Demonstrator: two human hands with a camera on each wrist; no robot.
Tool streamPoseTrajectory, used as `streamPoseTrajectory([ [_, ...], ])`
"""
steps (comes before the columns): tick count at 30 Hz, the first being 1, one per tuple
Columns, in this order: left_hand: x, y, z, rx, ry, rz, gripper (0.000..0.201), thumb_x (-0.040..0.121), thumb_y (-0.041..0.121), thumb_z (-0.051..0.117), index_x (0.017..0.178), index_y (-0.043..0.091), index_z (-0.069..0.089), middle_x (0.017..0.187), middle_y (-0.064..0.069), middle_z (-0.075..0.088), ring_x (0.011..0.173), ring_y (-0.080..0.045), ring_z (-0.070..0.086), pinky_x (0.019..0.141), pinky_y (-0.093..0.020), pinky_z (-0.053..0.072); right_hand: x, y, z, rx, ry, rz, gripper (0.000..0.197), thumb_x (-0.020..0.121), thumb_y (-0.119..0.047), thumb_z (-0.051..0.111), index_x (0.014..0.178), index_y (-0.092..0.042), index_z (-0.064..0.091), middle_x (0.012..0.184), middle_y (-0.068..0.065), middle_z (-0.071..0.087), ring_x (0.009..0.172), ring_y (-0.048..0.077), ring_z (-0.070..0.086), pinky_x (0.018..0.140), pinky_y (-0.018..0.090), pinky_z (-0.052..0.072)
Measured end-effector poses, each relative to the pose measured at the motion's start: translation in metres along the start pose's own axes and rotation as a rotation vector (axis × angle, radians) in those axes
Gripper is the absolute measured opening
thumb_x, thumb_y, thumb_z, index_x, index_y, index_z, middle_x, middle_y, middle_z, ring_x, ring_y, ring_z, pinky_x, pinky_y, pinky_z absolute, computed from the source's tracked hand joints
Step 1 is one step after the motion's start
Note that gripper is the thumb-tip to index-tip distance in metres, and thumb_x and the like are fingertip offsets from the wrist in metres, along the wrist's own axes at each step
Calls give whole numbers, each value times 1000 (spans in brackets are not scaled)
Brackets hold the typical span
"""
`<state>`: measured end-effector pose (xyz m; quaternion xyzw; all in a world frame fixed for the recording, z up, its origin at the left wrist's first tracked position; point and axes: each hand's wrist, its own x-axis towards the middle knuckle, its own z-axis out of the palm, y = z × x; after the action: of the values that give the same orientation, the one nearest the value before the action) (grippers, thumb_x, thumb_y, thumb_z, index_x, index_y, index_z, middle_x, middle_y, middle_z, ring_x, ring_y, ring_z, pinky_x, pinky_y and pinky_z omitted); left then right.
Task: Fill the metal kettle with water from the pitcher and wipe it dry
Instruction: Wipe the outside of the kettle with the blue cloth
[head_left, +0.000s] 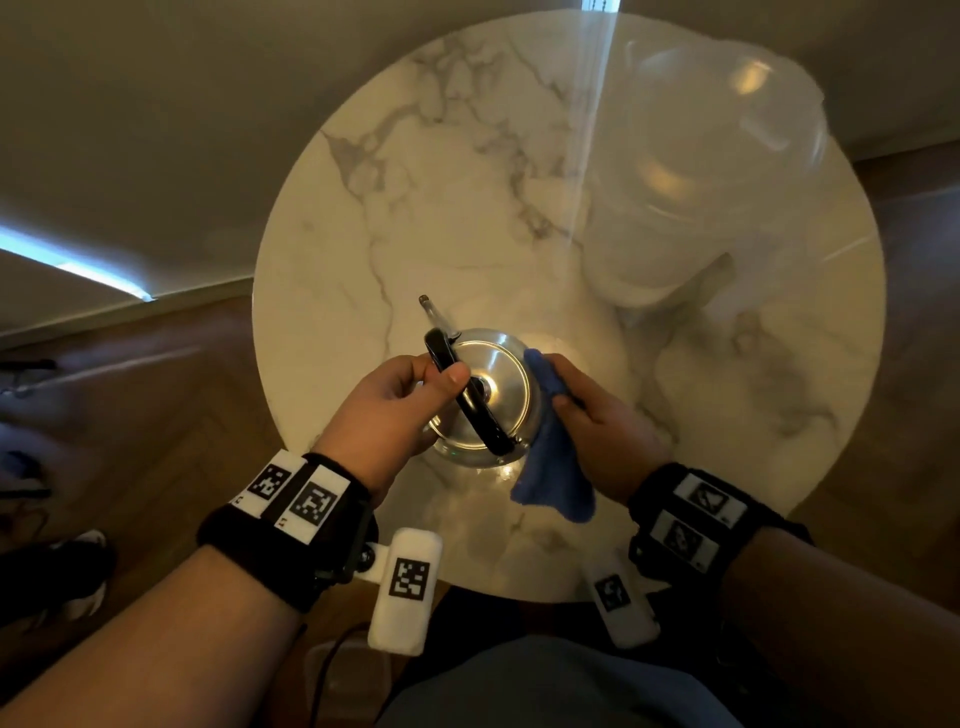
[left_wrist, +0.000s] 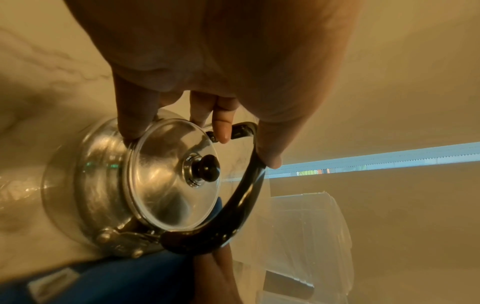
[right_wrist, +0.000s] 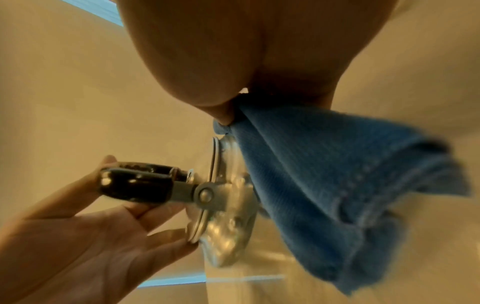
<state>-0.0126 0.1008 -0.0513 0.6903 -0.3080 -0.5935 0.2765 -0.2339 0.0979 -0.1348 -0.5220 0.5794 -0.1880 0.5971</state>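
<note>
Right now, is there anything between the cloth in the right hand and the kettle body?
Nothing visible. The right hand already holds the cloth against the side of the kettle. The left hand grips only the handle, on the other side.

Blurred almost to a haze in the head view: clear plastic pitcher (head_left: 711, 171). Hidden behind the blue microfibre cloth (head_left: 550, 457): right flank of the shiny metal kettle (head_left: 483, 395). Cut off at the right wrist view's top: right hand (right_wrist: 249, 51).
</note>
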Motion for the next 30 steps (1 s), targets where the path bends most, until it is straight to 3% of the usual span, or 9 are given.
streamPoseTrajectory([
  [3, 0, 0, -1, -14, -20, 7, 38, 77, 49, 77, 88, 15, 62, 103, 1, 76, 102, -25, 70, 103, -58, 54, 32, -23, -3, -29, -21, -12, 39, 106, -26, 40, 134, -49, 55, 117, -12, 72, 92, 8, 72, 79, 28, 56],
  [5, 0, 1, -1, -7, -15, 13, 39, 77, 49, 76, 89, 15, 62, 105, 2, 76, 106, -29, 71, 103, -59, 54, 53, -45, -2, 20, -121, -13, 39, 108, -21, 41, 139, -35, 59, 122, -14, 72, 71, -7, 71, 63, 15, 56],
  [8, -2, 2, 0, 2, -4, 21, 38, 76, 51, 75, 87, 16, 63, 106, 3, 76, 111, -33, 70, 101, -58, 55, 66, -59, 0, -73, -169, -88, 37, 106, -20, 44, 132, -33, 66, 121, -22, 72, 98, -5, 68, 94, 30, 57],
  [11, -1, 0, -2, 13, 4, 27, 44, 68, 61, 76, 81, 21, 65, 109, 0, 76, 108, -29, 71, 99, -58, 57, 51, -44, -11, -123, -136, -90, 40, 105, -19, 46, 127, -44, 68, 97, -35, 71, 88, -14, 66, 92, 24, 55],
  [14, 0, -2, -3, 16, 11, 33, 49, 62, 67, 75, 80, 23, 65, 112, 4, 77, 111, -27, 70, 100, -59, 55, 37, -31, -25, -226, -88, -94, 48, 103, -14, 45, 124, -53, 65, 111, -26, 72, 101, -3, 65, 103, 34, 49],
  [19, 2, -4, -1, 1, 30, 42, 55, 58, 67, 78, 86, 20, 67, 111, 3, 76, 110, -33, 70, 99, -61, 55, 71, -71, -14, -235, -225, -87, 35, 101, -21, 50, 121, -38, 73, 114, -12, 74, 89, 0, 69, 90, 28, 58],
  [22, 2, -3, 0, -5, 50, 26, 70, 57, 66, 79, 101, 12, 68, 109, -1, 77, 108, -38, 71, 98, -62, 56, 90, -85, -1, -202, -292, -84, 29, 97, -23, 53, 110, -33, 77, 117, -7, 76, 105, 14, 69, 101, 43, 53],
  [26, 4, -6, -2, 8, 48, 18, 60, 58, 67, 81, 99, 24, 72, 111, -3, 78, 105, -34, 74, 98, -62, 56, 69, -64, -16, -230, -256, -76, 36, 103, -18, 51, 124, -40, 69, 127, -22, 67, 108, -2, 64, 99, 15, 44],
  [30, 6, -8, -2, 8, 51, 18, 65, 57, 70, 81, 104, 26, 72, 114, 2, 78, 103, -30, 75, 99, -59, 56, 57, -49, -23, -301, -177, -148, 41, 102, -14, 50, 128, -41, 66, 132, -16, 66, 117, 7, 59, 104, 28, 40],
])
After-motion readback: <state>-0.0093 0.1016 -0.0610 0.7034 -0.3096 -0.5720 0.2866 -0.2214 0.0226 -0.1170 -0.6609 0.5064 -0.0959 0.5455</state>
